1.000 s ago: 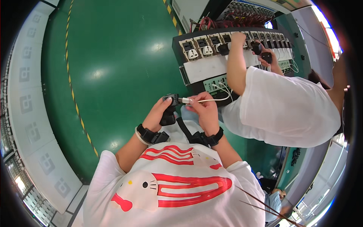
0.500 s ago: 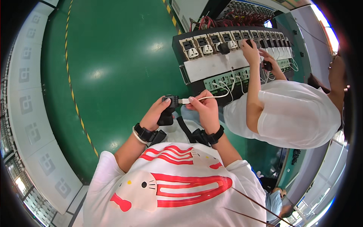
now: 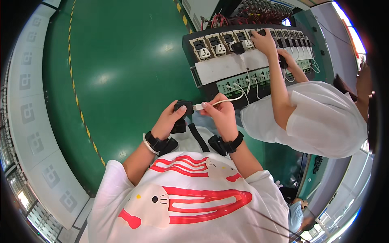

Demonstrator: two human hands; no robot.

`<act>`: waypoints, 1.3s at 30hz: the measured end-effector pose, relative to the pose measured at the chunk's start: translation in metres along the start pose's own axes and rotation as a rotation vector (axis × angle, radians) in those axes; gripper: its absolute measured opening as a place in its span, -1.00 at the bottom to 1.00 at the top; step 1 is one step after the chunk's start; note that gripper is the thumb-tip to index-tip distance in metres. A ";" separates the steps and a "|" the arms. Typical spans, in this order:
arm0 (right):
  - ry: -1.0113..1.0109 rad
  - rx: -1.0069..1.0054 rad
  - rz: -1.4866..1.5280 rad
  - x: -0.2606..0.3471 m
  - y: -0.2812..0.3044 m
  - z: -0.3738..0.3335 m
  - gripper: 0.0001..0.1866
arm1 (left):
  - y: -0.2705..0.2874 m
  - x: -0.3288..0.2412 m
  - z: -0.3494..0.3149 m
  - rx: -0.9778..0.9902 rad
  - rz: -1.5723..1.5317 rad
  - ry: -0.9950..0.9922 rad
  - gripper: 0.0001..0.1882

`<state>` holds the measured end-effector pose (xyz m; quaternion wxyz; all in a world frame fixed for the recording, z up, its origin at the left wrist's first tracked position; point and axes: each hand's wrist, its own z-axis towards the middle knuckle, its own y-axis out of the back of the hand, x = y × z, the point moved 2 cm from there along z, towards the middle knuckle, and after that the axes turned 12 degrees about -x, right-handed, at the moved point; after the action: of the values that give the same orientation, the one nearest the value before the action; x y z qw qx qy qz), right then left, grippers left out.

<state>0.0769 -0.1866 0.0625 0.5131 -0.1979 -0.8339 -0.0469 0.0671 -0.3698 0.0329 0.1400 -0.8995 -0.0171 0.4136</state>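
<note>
My left hand (image 3: 166,122) is closed round a black power adapter (image 3: 184,107). Below it, another black block (image 3: 178,126) shows beside the fingers; whether it is a separate piece I cannot tell. Between thumb and fingers, my right hand (image 3: 223,115) pinches the white USB plug (image 3: 197,107) of a white cable (image 3: 231,99). The plug's metal end meets the adapter's right side and looks at least partly inside it. From my right hand the cable runs to a green port strip (image 3: 243,83) on the bench.
A test bench (image 3: 227,60) with a row of sockets, white plugs and a black adapter (image 3: 237,48) stands ahead right. Close on my right, a co-worker in a white shirt (image 3: 320,117) has one hand (image 3: 265,43) at the sockets. A yellow-black line (image 3: 79,106) crosses the green floor.
The USB plug has moved closer into the adapter, and less of its metal end shows. The co-worker's hand at the sockets has shifted left and away from me.
</note>
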 end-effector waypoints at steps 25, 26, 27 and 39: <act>0.468 0.235 -1.166 0.034 -0.011 -0.014 -0.54 | 0.020 -0.006 0.045 -0.064 0.564 -0.176 -0.73; 0.867 0.204 -1.016 0.041 -0.020 -0.017 -0.44 | 0.019 -0.005 0.043 -0.046 0.526 -0.175 -0.73; 0.845 0.291 -1.055 0.037 -0.028 -0.014 -0.29 | 0.014 -0.003 0.041 0.022 0.431 -0.233 -0.73; 0.580 -0.054 -0.805 0.019 -0.017 0.162 -0.46 | 0.085 0.012 0.040 -0.053 -0.319 0.036 -0.66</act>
<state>-0.0719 -0.1511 0.0051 0.6597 0.1476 -0.6657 -0.3159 0.0377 -0.4397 -0.0233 0.1806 -0.8960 -0.1682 0.3692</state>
